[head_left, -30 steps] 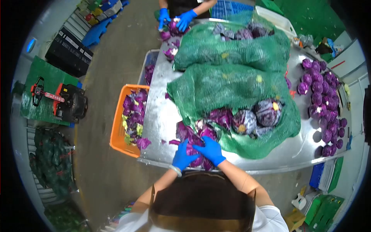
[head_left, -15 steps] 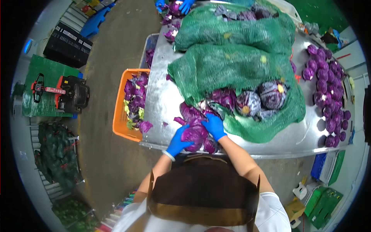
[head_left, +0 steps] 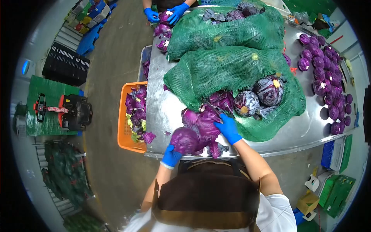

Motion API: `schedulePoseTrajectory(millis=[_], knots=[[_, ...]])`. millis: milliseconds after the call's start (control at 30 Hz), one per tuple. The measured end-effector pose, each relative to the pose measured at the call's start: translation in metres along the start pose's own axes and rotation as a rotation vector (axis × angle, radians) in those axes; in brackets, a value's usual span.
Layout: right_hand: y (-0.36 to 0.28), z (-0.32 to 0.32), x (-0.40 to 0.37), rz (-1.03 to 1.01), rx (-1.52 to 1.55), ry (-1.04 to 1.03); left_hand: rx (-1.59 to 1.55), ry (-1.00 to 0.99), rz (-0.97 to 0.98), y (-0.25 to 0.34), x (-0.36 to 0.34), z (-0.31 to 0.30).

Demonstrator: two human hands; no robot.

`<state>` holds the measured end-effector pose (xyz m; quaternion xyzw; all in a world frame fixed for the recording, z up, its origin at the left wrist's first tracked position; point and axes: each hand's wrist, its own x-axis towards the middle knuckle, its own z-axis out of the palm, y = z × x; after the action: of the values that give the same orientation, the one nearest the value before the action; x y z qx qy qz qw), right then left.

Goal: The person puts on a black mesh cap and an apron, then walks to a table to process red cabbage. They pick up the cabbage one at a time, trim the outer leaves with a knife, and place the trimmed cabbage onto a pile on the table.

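Observation:
Gloved in blue, my left hand [head_left: 171, 156] holds a round purple cabbage [head_left: 185, 140] from below left, near the table's front edge. My right hand [head_left: 228, 129], also in a blue glove, touches loose purple leaves [head_left: 207, 123] to the right of that cabbage; its fingertips are partly hidden by them. Behind the leaves, a green mesh sack [head_left: 232, 65] lies open toward me, with whole cabbages [head_left: 270, 90] showing in its mouth. All of this rests on a metal table [head_left: 162, 104].
An orange crate [head_left: 125, 133] of leaves stands left of the table. A second mesh sack [head_left: 228, 33] lies farther back. Many small purple cabbages [head_left: 319, 73] cover the right side. At the far left corner, another person's gloved hands [head_left: 177, 12] handle a cabbage.
My left hand has moved left and down with the cabbage, which is now apart from the leaves. My right hand has shifted right. The whole view has tilted slightly.

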<state>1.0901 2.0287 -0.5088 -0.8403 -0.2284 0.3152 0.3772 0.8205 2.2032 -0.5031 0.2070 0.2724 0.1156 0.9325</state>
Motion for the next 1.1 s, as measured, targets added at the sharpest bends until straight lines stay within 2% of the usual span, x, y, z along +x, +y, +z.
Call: schedulePoseTrajectory(millis=[33,67,133,200,233,267,433,467,533,567,667,700,800,833,867,900,1000,1067,1100], knots=[[-0.007,-0.007,-0.006,-0.024,-0.089,-0.014,-0.002,-0.010,0.040,0.007,-0.002,0.006],[-0.023,-0.013,-0.018,-0.136,-0.057,0.044,-0.005,-0.026,0.082,0.015,0.000,0.019],[-0.071,-0.019,-0.040,-0.367,0.005,0.179,0.301,-0.087,0.220,0.040,0.011,0.067],[-0.104,-0.020,-0.047,-0.600,0.180,0.087,0.535,-0.116,0.330,0.051,0.019,0.084],[-0.126,-0.028,-0.057,-0.529,0.224,-0.068,0.501,-0.082,0.330,0.053,0.022,0.087],[-0.130,-0.021,-0.055,-0.646,0.156,-0.002,0.475,-0.074,0.340,0.054,0.023,0.092],[-0.132,0.000,-0.047,-0.521,0.414,0.119,0.390,-0.050,0.367,0.044,0.029,0.109],[-0.128,0.000,-0.047,-0.501,0.457,0.091,0.347,-0.034,0.354,0.040,0.028,0.109],[-0.119,-0.002,-0.041,-0.463,0.536,0.037,0.297,-0.030,0.297,0.032,0.031,0.088],[-0.113,0.002,-0.039,-0.502,0.583,0.097,0.230,-0.014,0.260,0.028,0.032,0.077],[-0.081,-0.004,-0.041,-0.666,0.017,-0.089,-0.001,-0.028,0.179,0.029,0.031,0.075],[-0.082,-0.013,-0.049,-0.543,0.103,-0.228,-0.082,-0.047,0.156,0.032,0.033,0.082],[-0.059,-0.010,-0.044,-0.271,0.699,-0.051,-0.281,-0.038,0.049,0.044,0.027,0.114],[-0.046,-0.006,-0.030,-0.312,0.744,-0.015,-0.313,-0.059,-0.005,0.045,0.024,0.117],[-0.059,-0.012,-0.029,-0.373,0.735,-0.067,-0.344,-0.077,-0.059,0.046,0.021,0.121],[-0.083,-0.024,-0.032,-0.437,0.725,-0.114,-0.349,-0.117,-0.097,0.046,0.021,0.120],[-0.115,-0.033,-0.040,-0.302,0.761,-0.348,-0.154,-0.105,-0.010,0.047,0.021,0.123],[-0.120,-0.028,-0.040,-0.370,0.895,-0.320,0.040,-0.056,0.130,0.049,0.022,0.125],[-0.116,-0.024,-0.039,-0.373,0.721,-0.260,-0.038,-0.176,0.110,0.057,0.023,0.120]])
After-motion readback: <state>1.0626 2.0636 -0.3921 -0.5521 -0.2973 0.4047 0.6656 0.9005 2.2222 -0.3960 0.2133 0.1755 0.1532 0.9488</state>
